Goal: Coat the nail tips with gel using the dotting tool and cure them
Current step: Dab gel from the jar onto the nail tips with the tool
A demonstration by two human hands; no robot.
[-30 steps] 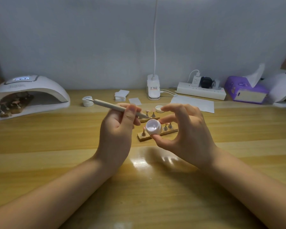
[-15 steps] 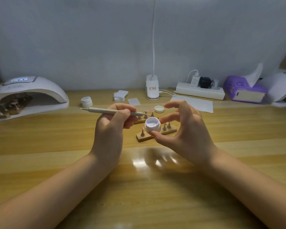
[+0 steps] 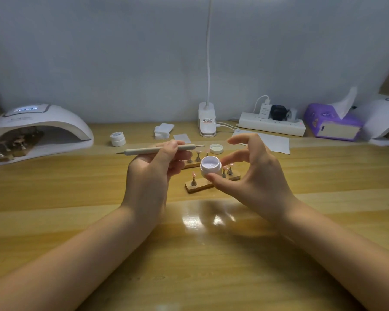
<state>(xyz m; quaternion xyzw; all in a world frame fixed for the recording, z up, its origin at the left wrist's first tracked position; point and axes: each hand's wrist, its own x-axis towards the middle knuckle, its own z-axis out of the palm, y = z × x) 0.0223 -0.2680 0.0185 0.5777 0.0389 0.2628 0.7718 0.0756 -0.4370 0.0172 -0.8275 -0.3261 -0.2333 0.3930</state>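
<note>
Glossy wooden desk [image 3: 54, 198], pale wall [image 3: 99, 52]

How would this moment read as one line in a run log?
left hand: holds dotting tool level | right hand: pinches open gel jar | nail tips: on stands

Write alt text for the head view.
Left hand holds a dotting tool level; right hand pinches an open gel pot above nail tips on wooden stands, with a curing lamp far left.
</note>
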